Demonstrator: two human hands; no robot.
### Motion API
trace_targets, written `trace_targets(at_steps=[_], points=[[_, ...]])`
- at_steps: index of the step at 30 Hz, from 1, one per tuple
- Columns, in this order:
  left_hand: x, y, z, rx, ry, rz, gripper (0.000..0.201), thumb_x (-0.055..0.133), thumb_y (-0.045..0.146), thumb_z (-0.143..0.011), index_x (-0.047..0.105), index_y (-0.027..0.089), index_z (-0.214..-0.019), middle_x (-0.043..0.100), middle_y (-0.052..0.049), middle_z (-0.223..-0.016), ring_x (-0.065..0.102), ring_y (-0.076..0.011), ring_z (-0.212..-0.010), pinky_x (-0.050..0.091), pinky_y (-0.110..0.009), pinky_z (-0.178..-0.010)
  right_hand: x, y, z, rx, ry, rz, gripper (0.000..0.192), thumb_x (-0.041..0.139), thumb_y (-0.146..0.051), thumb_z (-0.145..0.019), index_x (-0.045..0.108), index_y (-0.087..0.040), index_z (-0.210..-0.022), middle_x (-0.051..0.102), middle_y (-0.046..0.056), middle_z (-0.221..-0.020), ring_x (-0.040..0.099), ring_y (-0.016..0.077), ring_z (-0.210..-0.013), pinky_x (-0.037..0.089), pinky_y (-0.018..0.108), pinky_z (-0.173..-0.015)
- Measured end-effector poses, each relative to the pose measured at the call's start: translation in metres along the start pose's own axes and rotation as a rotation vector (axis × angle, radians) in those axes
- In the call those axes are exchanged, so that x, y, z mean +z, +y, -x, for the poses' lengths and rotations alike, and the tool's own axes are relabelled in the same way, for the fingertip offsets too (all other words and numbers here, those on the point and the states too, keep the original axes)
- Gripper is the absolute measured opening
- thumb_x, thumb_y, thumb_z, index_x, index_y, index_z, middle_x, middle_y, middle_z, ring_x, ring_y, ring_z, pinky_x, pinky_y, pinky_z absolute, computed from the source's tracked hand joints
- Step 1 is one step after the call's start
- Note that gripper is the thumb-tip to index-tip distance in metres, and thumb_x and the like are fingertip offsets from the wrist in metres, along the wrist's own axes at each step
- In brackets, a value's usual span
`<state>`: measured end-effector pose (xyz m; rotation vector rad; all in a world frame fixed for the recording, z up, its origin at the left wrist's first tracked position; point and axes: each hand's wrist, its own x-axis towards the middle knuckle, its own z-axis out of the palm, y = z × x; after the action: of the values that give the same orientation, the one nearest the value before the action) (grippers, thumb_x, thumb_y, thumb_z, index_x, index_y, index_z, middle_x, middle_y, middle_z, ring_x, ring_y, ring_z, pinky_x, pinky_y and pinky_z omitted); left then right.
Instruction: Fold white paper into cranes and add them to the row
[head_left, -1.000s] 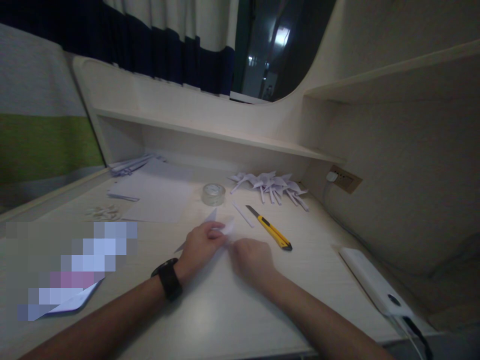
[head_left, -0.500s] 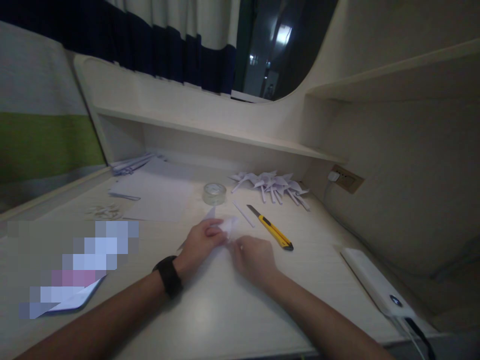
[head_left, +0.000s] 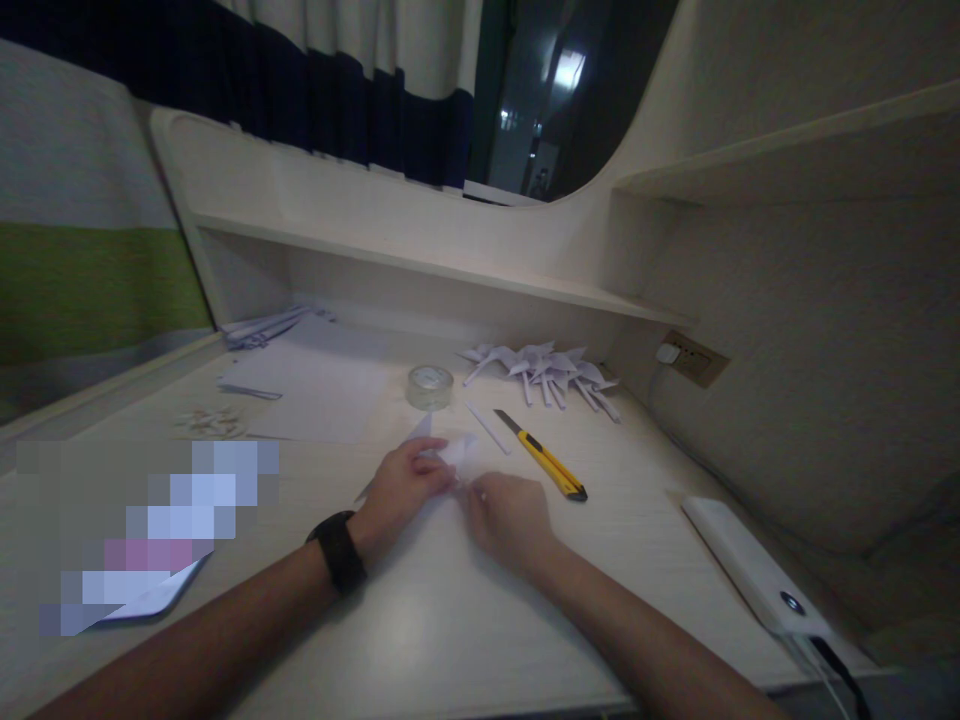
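My left hand (head_left: 409, 475), with a black watch on its wrist, grips a white paper pinwheel (head_left: 459, 453) near the middle of the desk. Its pointed blades stick out beyond the fingers. Close on the right, my right hand (head_left: 510, 515) is closed, thumb and finger pinched at the pinwheel's near edge. What is in that pinch is too small to make out. A thin white paper stick (head_left: 487, 428) lies just beyond the hands. A yellow utility knife (head_left: 551, 465), blade out, rests to the right of it. Behind the pinwheel is a roll of clear tape (head_left: 430, 388).
Several finished paper pinwheels (head_left: 547, 370) lie at the back right. White paper sheets (head_left: 315, 385) and a pile of small pale pieces (head_left: 211, 422) are at left, above a phone (head_left: 161, 595) with a blurred screen. A white power strip (head_left: 750, 565) with cables lies at right.
Almost nothing differs. Both hands stay at the pinwheel, and the right fingertips have shifted only very slightly.
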<state>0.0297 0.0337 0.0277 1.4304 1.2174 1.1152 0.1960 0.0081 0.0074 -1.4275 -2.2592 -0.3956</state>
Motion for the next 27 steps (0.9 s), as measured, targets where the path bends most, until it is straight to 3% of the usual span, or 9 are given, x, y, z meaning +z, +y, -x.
trace_targets(at_steps=[8,16,25,27], points=[[0.000,-0.005,-0.003,0.046,0.004,-0.160,0.039,0.066,0.021,-0.065,0.061,0.011,-0.101,0.073,-0.005,-0.072,0.068,-0.0211,-0.069,0.051,-0.031,-0.069,0.002,0.001,0.000,-0.012,-0.020,0.000,0.023,0.046,-0.027,-0.087,0.060,-0.018,-0.070,0.066,0.003,-0.064,0.059,0.0145,-0.056,0.023,0.028,-0.052],[0.000,-0.009,-0.004,0.096,0.058,-0.321,0.029,0.062,0.024,-0.068,0.066,0.017,-0.096,0.074,-0.003,-0.080,0.068,-0.0227,-0.081,0.050,-0.032,-0.075,-0.001,-0.001,-0.002,0.104,-0.044,-0.120,0.022,0.048,-0.027,-0.088,0.062,-0.018,-0.072,0.068,0.002,-0.066,0.062,0.0142,-0.059,0.030,0.025,-0.054],[0.001,-0.014,-0.004,0.118,0.084,-0.301,0.023,0.063,0.025,-0.070,0.067,0.020,-0.092,0.074,-0.002,-0.077,0.068,-0.0223,-0.078,0.050,-0.032,-0.073,0.009,0.002,0.001,-0.098,-0.091,0.046,0.018,0.046,-0.016,-0.086,0.060,-0.017,-0.075,0.067,0.006,-0.068,0.060,0.0158,-0.061,0.031,0.025,-0.053],[0.001,-0.013,-0.003,0.105,0.086,-0.271,0.020,0.063,0.025,-0.070,0.067,0.021,-0.088,0.073,-0.001,-0.076,0.068,-0.0229,-0.079,0.050,-0.032,-0.073,0.008,0.001,0.001,-0.078,-0.095,0.023,0.017,0.048,-0.017,-0.085,0.061,-0.017,-0.074,0.067,0.005,-0.068,0.061,0.0157,-0.061,0.032,0.025,-0.054]])
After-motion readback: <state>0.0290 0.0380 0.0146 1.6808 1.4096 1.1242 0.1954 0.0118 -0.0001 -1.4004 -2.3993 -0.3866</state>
